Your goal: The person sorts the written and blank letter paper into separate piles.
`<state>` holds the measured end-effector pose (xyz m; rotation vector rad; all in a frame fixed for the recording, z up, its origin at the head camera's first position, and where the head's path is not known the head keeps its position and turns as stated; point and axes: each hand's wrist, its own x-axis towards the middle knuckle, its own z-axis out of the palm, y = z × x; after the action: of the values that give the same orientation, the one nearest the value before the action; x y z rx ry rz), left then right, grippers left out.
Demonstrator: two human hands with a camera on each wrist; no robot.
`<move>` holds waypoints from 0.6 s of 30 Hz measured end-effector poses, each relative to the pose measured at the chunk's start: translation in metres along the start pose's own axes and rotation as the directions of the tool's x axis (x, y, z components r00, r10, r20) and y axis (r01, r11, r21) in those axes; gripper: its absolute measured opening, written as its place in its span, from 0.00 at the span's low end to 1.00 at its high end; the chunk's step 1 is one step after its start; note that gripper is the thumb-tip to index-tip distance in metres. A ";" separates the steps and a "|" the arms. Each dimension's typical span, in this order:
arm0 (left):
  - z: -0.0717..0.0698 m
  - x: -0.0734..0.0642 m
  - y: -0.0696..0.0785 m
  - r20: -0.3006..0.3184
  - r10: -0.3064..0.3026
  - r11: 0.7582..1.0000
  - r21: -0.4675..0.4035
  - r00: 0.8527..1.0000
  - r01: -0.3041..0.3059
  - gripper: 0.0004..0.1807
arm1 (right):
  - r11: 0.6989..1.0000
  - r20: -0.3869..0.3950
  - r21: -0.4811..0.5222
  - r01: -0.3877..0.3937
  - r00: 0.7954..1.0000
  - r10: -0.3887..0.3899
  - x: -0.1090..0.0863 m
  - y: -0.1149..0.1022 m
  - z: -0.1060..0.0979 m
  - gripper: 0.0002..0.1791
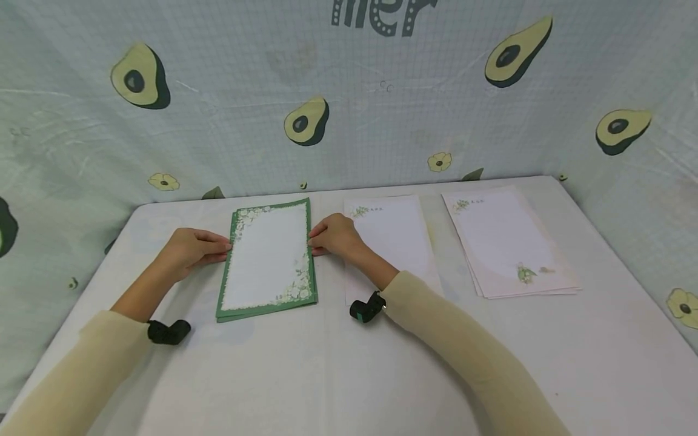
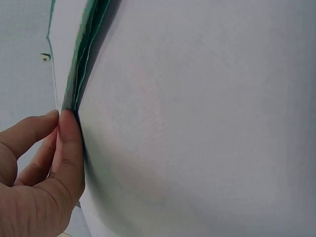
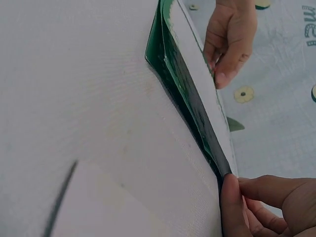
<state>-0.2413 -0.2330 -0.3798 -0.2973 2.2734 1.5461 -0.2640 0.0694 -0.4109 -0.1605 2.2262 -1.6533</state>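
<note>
A small stack of green-bordered stationery sheets (image 1: pixel 267 257), with white flowers along the border, lies at the left of the table. My left hand (image 1: pixel 196 249) pinches its left edge between thumb and fingers, and my right hand (image 1: pixel 337 236) pinches the right edge. In the left wrist view the left hand (image 2: pixel 47 170) grips the sheets' side, where several layers show slightly apart. Seen from the right wrist, the sheets (image 3: pixel 190 94) bow and fan along the near edge, with the right hand (image 3: pixel 269 205) at one side and the left hand (image 3: pixel 232 42) across from it.
Pale pink floral sheets (image 1: pixel 389 233) lie partly beneath my right forearm. Another pink stack (image 1: pixel 507 242), its sheets slightly offset, lies farther right. A white cloth covers the table (image 1: pixel 272 375). Behind it hangs an avocado-print curtain (image 1: pixel 229 139).
</note>
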 end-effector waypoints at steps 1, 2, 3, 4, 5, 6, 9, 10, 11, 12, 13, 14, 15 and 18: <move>0.000 0.000 0.000 0.000 0.002 1.000 0.021 1.000 -0.002 0.22 | 1.000 0.000 -0.008 -0.003 1.000 0.003 0.000 0.000 0.000 0.06; 0.000 0.000 -0.001 0.001 0.003 0.999 0.041 1.000 -0.003 0.23 | 1.000 0.001 -0.013 -0.006 1.000 0.007 0.000 -0.001 0.000 0.06; 0.000 0.000 -0.001 -0.001 0.002 0.998 0.059 1.000 -0.001 0.23 | 1.000 0.001 -0.017 -0.010 1.000 0.010 0.000 -0.001 -0.001 0.06; 0.000 0.001 -0.001 -0.003 0.000 0.997 0.077 1.000 0.001 0.23 | 1.000 0.002 -0.019 -0.015 1.000 0.015 -0.001 -0.002 -0.001 0.06; 0.001 0.001 -0.001 -0.006 -0.003 0.995 0.095 1.000 0.003 0.23 | 1.000 0.002 -0.025 -0.019 1.000 0.019 -0.001 -0.002 -0.001 0.07; 0.001 0.001 -0.001 -0.008 -0.005 0.994 0.110 1.000 0.006 0.23 | 0.999 0.002 -0.030 -0.021 1.000 0.022 -0.001 -0.002 -0.002 0.06; 0.003 -0.001 0.000 -0.017 -0.001 0.988 0.154 1.000 0.004 0.23 | 0.998 0.007 -0.047 -0.028 1.000 0.028 -0.002 -0.002 -0.004 0.07; 0.004 -0.002 0.002 -0.019 0.004 0.985 0.175 1.000 -0.001 0.23 | 0.998 0.012 -0.053 -0.026 1.000 0.026 -0.002 -0.003 -0.004 0.07; 0.004 -0.004 0.003 -0.020 0.013 0.981 0.194 1.000 -0.009 0.23 | 0.998 0.015 -0.064 -0.022 1.000 0.023 -0.003 -0.003 -0.006 0.07; 0.005 -0.005 0.004 -0.021 0.022 0.976 0.218 1.000 -0.017 0.22 | 0.997 0.019 -0.074 -0.020 1.000 0.021 -0.004 -0.004 -0.007 0.08; 0.006 -0.007 0.006 -0.021 0.033 0.970 0.241 0.999 -0.027 0.22 | 0.996 0.022 -0.085 -0.016 1.000 0.018 -0.005 -0.005 -0.008 0.08; 0.007 -0.009 0.008 -0.022 0.044 0.964 0.262 0.999 -0.037 0.22 | 0.995 0.025 -0.094 -0.012 1.000 0.015 -0.007 -0.006 -0.011 0.09; 0.008 -0.010 0.010 -0.024 0.055 0.959 0.279 0.998 -0.046 0.21 | 0.995 0.027 -0.097 -0.009 1.000 0.012 -0.008 -0.008 -0.013 0.09; 0.011 -0.013 0.015 -0.033 0.083 0.949 0.308 0.996 -0.069 0.21 | 0.993 0.020 -0.114 -0.001 1.000 0.004 -0.012 -0.010 -0.022 0.11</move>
<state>-0.2329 -0.2175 -0.3647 -0.1617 2.5422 1.2028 -0.2616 0.0894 -0.3931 -0.2026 2.3057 -1.5168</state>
